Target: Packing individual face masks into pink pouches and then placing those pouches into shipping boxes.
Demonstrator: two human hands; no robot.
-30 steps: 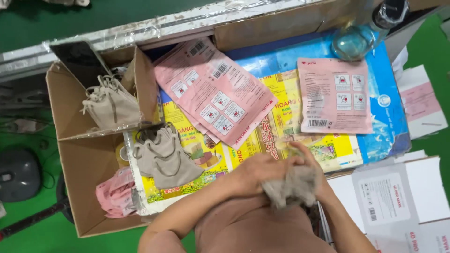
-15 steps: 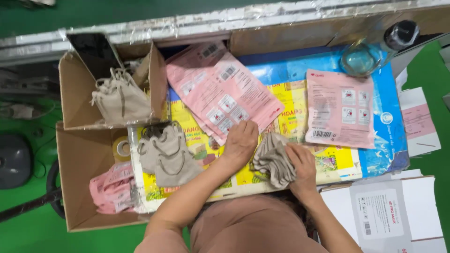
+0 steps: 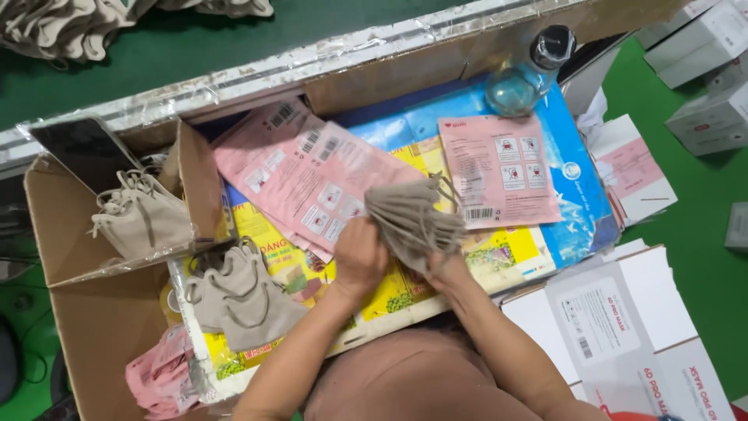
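Both hands hold one bundle of beige fabric face masks with ear loops, fanned out above the work surface. My left hand grips the bundle's lower left side. My right hand is under the bundle and mostly hidden by it. A stack of pink printed pouches lies just behind the left hand. A single pink pouch lies flat to the right of the bundle.
A cardboard box at left holds beige masks in its upper compartment, more masks on its edge and pink packets below. A glass bottle stands behind. White cartons sit at right. A dark phone leans at the box.
The mask bundle was pressed low near my body, then lifted up and forward. Both hands now hold it raised and fanned near the pink pouches. The camera view moved closer.
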